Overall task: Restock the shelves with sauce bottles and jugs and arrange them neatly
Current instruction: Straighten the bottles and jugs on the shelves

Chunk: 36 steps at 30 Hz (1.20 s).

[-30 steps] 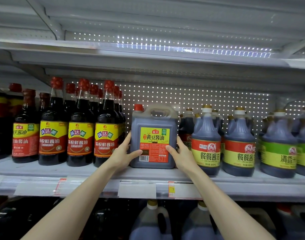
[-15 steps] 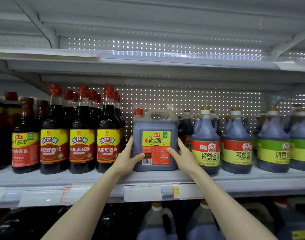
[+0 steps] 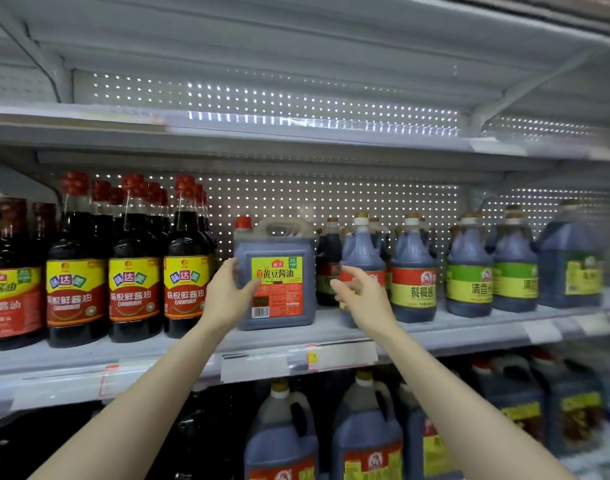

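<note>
— Where have we got the jug (image 3: 279, 244)?

— Upright on the shelf (image 3: 476, 323), label facing us. It stands in the gap between the tall red-capped bottles (image 3: 185, 271) to its left and the round-shouldered bottles (image 3: 414, 271) to its right.

— And our hands?

— Our left grip (image 3: 227, 292) is cupped round the jug's left front corner, thumb across its face, fingers up its side. Our right grip (image 3: 362, 292) is spread open and holds nothing. It hangs just right of the jug, apart from it, in front of the nearest round-shouldered bottle.

— What could we spoil from here?

— Two things, we think. With one grip on it, a tug at that corner would likely swing the jug askew, and it looks full and heavy to square up one-handed. Our left wrist also sits in the narrow space left of the jug. Pulling out carelessly, we could clip the nearest tall bottle, which looks top-heavy on a small base.

— And to the jug's right?

— Our open fingers are close to that bottle; a sideways sweep could knock it out of line.
</note>
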### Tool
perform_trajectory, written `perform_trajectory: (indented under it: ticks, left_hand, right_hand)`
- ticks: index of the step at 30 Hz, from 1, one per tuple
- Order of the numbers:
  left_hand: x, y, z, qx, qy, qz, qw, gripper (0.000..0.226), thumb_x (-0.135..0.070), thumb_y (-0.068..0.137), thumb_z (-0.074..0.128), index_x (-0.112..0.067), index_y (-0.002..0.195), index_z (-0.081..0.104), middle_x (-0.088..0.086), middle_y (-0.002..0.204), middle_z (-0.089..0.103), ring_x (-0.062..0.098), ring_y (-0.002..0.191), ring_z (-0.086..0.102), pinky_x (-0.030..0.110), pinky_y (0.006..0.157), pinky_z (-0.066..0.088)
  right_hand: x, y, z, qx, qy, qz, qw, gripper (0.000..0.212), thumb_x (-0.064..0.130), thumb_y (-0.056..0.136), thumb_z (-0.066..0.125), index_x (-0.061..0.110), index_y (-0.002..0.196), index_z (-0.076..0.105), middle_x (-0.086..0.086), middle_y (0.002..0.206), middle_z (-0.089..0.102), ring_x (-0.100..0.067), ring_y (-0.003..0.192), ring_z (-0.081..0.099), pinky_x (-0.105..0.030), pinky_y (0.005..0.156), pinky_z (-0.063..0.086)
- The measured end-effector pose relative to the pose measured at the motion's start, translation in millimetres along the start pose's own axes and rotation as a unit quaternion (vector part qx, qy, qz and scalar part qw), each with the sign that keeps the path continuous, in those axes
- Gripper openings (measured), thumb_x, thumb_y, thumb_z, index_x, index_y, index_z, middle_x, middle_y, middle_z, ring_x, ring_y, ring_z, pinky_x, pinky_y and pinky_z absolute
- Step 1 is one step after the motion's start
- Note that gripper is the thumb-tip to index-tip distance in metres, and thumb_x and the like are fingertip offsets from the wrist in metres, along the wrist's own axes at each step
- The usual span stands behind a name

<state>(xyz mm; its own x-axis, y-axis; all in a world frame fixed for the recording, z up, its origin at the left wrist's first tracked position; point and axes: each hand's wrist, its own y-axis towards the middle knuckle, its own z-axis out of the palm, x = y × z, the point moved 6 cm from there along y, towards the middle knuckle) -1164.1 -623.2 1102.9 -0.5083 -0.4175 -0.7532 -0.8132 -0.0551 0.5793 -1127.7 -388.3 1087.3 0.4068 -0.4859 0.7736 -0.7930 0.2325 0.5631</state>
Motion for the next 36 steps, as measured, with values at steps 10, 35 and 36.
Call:
perform_trajectory:
  ticks: [10, 35, 36]
  left_hand:
    - [-37, -58, 77, 0.034, -0.005, 0.036, 0.999, 0.049, -0.02, 0.087, 0.069, -0.007, 0.131, 0.052, 0.004, 0.129, 0.056, 0.017, 0.116, 0.053, 0.029, 0.098, 0.041]
    - [-52, -33, 181, 0.086, -0.106, -0.074, 0.988, 0.072, -0.009, 0.081, 0.074, -0.016, 0.144, 0.04, -0.001, 0.118, 0.063, 0.019, 0.11, 0.061, 0.038, 0.095, 0.052]
    - [-51, -31, 181, 0.087, -0.102, -0.072, 0.988, 0.071, -0.01, 0.08, 0.076, -0.015, 0.142, 0.042, 0.001, 0.117, 0.064, 0.02, 0.109, 0.062, 0.039, 0.094, 0.052]
  right_hand:
    - [-31, -22, -76, -0.044, 0.036, 0.025, 0.998, 0.035, 0.021, 0.093, 0.062, 0.01, 0.126, 0.056, 0.001, 0.103, 0.063, -0.021, 0.101, 0.062, -0.041, 0.092, 0.053]
    - [-75, 46, -66, 0.123, 0.09, 0.005, 0.988, 0.061, 0.034, 0.097, 0.053, 0.028, 0.152, 0.026, 0.0, 0.141, 0.052, -0.019, 0.122, 0.054, -0.047, 0.102, 0.047]
    - [-76, 48, -65, 0.12, 0.088, 0.007, 0.989, 0.061, 0.035, 0.097, 0.054, 0.029, 0.151, 0.027, 0.0, 0.14, 0.053, -0.02, 0.122, 0.054, -0.047, 0.102, 0.048]
